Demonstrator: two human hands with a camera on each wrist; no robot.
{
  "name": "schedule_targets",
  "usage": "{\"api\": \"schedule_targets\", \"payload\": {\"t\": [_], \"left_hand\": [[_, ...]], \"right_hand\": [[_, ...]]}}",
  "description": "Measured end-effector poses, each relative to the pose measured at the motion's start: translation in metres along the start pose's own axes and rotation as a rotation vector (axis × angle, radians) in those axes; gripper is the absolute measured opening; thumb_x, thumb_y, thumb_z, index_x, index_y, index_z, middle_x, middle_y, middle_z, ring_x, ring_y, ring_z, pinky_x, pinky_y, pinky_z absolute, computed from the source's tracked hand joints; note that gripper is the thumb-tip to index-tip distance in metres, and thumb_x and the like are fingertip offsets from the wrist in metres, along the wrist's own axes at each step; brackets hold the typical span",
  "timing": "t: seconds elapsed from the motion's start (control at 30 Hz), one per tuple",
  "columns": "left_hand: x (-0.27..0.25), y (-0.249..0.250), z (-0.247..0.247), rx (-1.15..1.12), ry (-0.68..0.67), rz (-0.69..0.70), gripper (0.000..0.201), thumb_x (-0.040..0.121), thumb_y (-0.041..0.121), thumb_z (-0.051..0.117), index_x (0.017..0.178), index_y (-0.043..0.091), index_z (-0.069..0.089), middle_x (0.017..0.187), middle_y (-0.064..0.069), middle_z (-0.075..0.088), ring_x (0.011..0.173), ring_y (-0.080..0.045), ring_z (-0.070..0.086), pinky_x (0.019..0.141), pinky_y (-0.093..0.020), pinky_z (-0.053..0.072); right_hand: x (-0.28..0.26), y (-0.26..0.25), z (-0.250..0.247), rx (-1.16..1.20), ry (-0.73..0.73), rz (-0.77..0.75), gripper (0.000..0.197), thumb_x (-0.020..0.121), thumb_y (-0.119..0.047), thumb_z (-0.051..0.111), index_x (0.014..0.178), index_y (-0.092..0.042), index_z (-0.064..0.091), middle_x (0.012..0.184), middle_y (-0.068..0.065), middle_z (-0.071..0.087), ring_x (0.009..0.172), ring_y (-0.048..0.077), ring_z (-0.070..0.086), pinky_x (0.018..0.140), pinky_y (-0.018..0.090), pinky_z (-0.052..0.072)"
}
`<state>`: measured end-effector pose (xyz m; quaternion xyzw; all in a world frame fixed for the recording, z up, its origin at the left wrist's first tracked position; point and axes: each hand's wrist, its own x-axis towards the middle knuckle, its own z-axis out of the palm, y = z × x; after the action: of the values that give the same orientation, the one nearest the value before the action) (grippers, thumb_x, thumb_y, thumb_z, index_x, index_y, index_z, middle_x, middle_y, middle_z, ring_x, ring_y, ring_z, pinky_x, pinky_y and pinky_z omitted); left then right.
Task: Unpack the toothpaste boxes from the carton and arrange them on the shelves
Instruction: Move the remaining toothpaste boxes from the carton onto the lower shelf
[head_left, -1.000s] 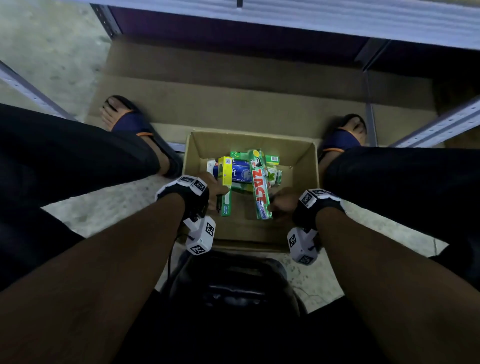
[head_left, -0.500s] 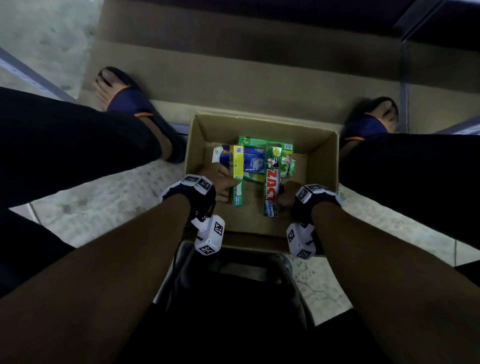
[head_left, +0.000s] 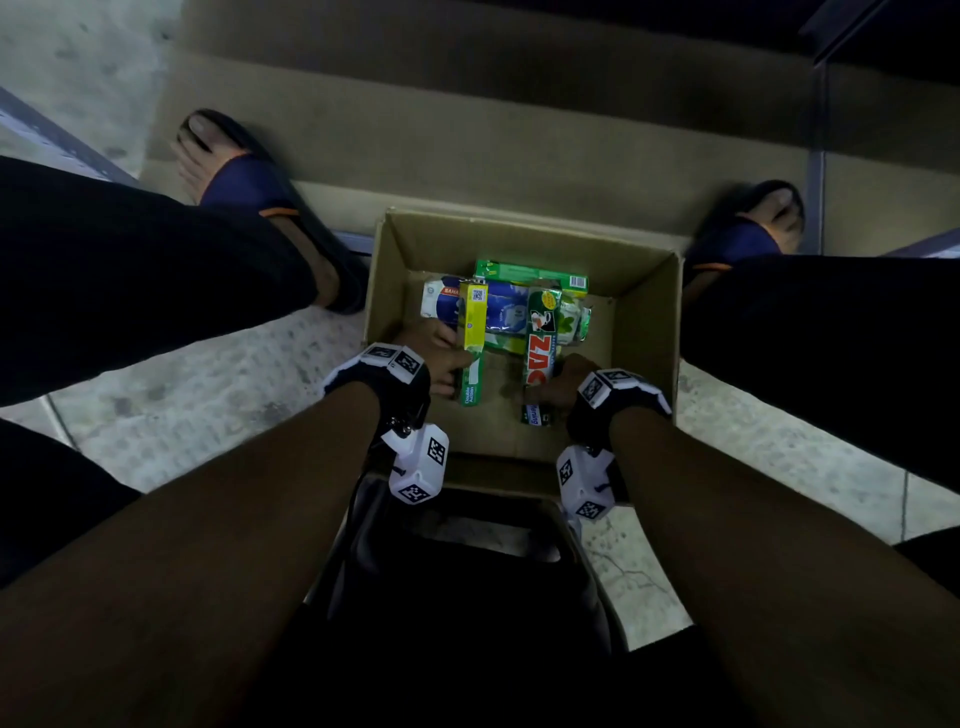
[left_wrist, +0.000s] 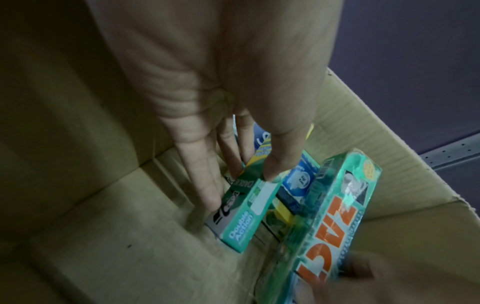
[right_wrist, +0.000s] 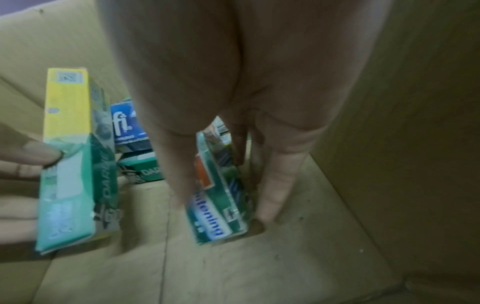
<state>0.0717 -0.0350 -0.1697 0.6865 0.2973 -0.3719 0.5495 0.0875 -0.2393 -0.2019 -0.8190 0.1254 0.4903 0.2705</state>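
An open brown carton (head_left: 647, 317) stands on the floor between my feet. Inside it my left hand (head_left: 441, 361) pinches a yellow-and-green Darlie box (head_left: 474, 343) between thumb and fingers; the same Darlie box (left_wrist: 249, 207) shows under my thumb in the left wrist view, and the Darlie box (right_wrist: 70, 160) appears at the left of the right wrist view. My right hand (head_left: 563, 379) grips a green Zact box (head_left: 540, 353) by its near end, thumb on one side of the Zact box (right_wrist: 218, 197), fingers on the other. A blue box (head_left: 501, 312) and another green box (head_left: 530, 273) lie beneath.
My sandalled feet (head_left: 244, 176) flank the carton. Flattened cardboard (head_left: 467, 130) covers the low shelf beyond it, with a metal shelf upright (head_left: 815, 171) at the right. A black stool (head_left: 467, 571) sits under me. Speckled floor (head_left: 208, 395) lies on either side.
The head view has tilted down and closer to the carton. Both hands stay on their boxes; the Zact box has turned a little straighter along the carton.
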Motion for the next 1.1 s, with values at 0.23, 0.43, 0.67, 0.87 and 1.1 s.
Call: {"api": "schedule_targets", "payload": {"t": [0.23,0.43,0.67,0.87,1.1], "left_hand": [[0.002,-0.003,-0.001,-0.004,0.02,0.005,0.016,0.089,0.01,0.07,0.092,0.017,0.055,0.112,-0.018,0.065,0.101,-0.035,0.066,0.078,-0.038,0.057],[0.006,-0.005,-0.002,0.009,0.016,0.012,0.015,0.089,0.009,0.069,0.089,0.017,0.057,0.109,-0.017,0.066,0.1,-0.034,0.066,0.085,-0.044,0.057],[0.008,-0.006,-0.002,0.05,0.027,0.036,0.018,0.088,0.009,0.07,0.086,0.02,0.056,0.103,-0.014,0.067,0.096,-0.032,0.067,0.081,-0.041,0.058],[0.002,0.001,-0.004,0.095,0.035,0.081,0.017,0.087,0.011,0.071,0.08,0.021,0.059,0.088,-0.007,0.069,0.091,-0.03,0.069,0.077,-0.038,0.06],[-0.017,0.022,-0.005,0.137,0.045,0.174,0.016,0.085,0.009,0.071,0.074,0.017,0.061,0.069,-0.004,0.067,0.07,-0.023,0.067,0.072,-0.039,0.06]], "right_hand": [[0.002,-0.007,0.007,0.128,0.184,0.027,0.08,0.076,-0.042,0.082,0.134,0.0,0.044,0.128,0.017,0.06,0.109,0.034,0.063,0.084,0.034,0.052],[0.008,0.0,0.005,0.151,0.186,0.037,0.086,0.073,-0.043,0.084,0.137,-0.009,0.037,0.132,0.011,0.057,0.114,0.032,0.06,0.091,0.038,0.052],[0.019,0.007,0.007,0.172,0.199,0.015,0.093,0.07,-0.043,0.086,0.141,-0.012,0.035,0.133,0.007,0.058,0.112,0.029,0.061,0.083,0.033,0.05],[0.018,0.008,0.006,0.193,0.217,-0.033,0.061,0.072,-0.041,0.085,0.112,-0.02,0.044,0.108,0.003,0.061,0.078,0.018,0.056,0.071,0.034,0.05],[-0.01,-0.01,-0.017,0.144,0.241,-0.123,0.065,0.062,-0.041,0.089,0.114,-0.013,0.062,0.104,0.008,0.07,0.088,0.029,0.068,0.082,0.048,0.058]]}}
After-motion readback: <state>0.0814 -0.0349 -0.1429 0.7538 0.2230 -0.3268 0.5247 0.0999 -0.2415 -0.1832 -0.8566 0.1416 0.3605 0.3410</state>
